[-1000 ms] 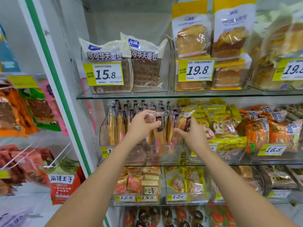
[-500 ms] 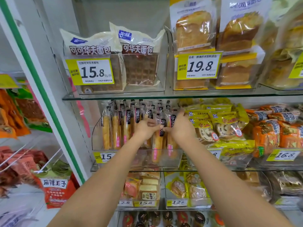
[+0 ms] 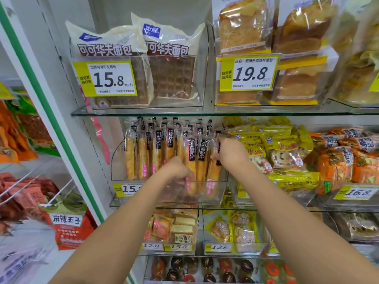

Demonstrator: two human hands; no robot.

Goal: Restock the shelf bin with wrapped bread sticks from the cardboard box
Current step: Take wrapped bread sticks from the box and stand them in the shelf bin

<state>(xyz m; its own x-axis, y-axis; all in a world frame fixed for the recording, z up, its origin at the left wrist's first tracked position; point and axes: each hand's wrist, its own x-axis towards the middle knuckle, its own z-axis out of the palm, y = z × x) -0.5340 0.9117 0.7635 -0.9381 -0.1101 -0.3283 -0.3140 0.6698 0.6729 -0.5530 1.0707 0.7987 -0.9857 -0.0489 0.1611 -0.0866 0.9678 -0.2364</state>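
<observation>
A clear plastic shelf bin [image 3: 222,191] on the middle glass shelf holds several wrapped bread sticks [image 3: 143,156] standing upright, with black labels at their tops. My left hand [image 3: 174,169] reaches into the bin's front, fingers closed around the lower part of a bread stick [image 3: 190,160]. My right hand [image 3: 229,151] is at the bin's right side, gripping the rightmost bread sticks [image 3: 214,171]. The cardboard box is out of view.
Waffle bread bags [image 3: 172,58] and loaf packs [image 3: 244,25] fill bins on the shelf above. Yellow snack packs [image 3: 281,144] and orange packs [image 3: 336,165] sit to the right. More snack bins lie below; a green-edged shelf post [image 3: 49,119] stands left.
The camera moved closer to the shelf. Both hands pushed deeper into the bin; the left hand dropped lower on the bread sticks, the right hand shifted to the bin's right side.
</observation>
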